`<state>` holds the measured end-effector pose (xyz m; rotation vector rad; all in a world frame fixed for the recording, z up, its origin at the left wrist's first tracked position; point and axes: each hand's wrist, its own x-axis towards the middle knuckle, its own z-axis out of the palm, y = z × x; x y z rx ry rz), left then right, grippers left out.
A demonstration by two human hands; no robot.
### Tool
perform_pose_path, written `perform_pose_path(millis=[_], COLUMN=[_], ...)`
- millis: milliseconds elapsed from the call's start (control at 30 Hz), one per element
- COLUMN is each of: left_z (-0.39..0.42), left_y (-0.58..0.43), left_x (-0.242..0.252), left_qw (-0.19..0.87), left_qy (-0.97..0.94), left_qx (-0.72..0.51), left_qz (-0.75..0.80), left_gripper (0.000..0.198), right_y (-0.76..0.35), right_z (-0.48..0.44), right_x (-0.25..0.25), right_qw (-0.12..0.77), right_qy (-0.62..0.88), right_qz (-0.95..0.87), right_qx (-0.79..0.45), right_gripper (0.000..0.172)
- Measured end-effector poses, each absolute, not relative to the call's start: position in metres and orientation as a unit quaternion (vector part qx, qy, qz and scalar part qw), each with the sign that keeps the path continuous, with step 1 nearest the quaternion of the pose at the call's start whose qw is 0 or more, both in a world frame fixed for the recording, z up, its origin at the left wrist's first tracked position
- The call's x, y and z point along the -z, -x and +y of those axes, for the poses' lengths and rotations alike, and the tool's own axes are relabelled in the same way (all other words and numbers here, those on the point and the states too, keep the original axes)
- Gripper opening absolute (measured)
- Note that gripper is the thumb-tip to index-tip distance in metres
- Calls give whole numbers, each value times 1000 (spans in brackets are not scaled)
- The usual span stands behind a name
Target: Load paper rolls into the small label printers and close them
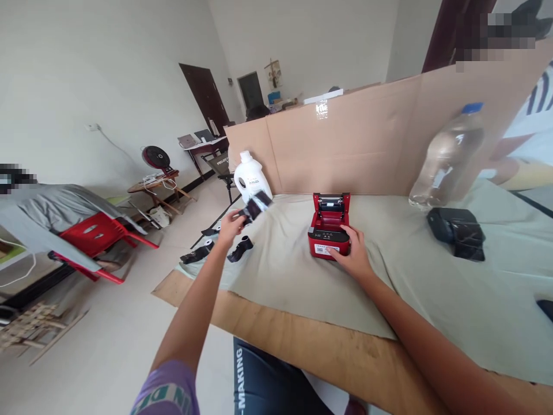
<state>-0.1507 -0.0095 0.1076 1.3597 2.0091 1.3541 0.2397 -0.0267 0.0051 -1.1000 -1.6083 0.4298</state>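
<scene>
A small red receipt printer (329, 222) with its lid open stands on the cloth-covered table (432, 300). My right hand (352, 252) rests on its front right corner, fingers curled against the black panel. My left hand (230, 226) is lifted over the table's left part and pinches a black flat part (257, 206), held tilted in the air. Below that hand lie two small black pieces (240, 249) near the table's left edge.
A white jug (251, 177) stands at the back left and a clear plastic bottle (447, 161) at the back right, before a cardboard wall (367, 132). A black device (457, 231) lies at the right. Another person sits on a red chair (97, 236) at the left.
</scene>
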Motion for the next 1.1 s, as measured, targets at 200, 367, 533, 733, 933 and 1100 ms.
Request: perform_pose_path(millis=[200,367,533,733,933,1100], left_z=[-47,-66,-79,-77,-44,-22], left_y=[233,225,213,197,168,123], left_x=[-78,-42,-31,-63,-83,-106], left_qw=[57,26,39,-93,39,210], left_qy=[-390,-385,-420,-458,-603,-551], left_qx=[-416,-347,-310,-337,-136,-411], left_qz=[820,855,852,817,785,696], left_gripper=[45,40,41,43,42,54], right_y=[-238,-237,-237,-238,-238,-244], right_z=[-27,-28,-31,-31,-30,-27], right_x=[-5,-6,-9,-9,-9,-4], right_qw=[548,544,541,544,546,577], right_qy=[464,468,471,463,464,439], right_qz=[-672,-671,-671,-673,-673,-644], right_qx=[-178,-187,-190,-192,-186,-244], right_gripper=[74,75,75,74,76,64])
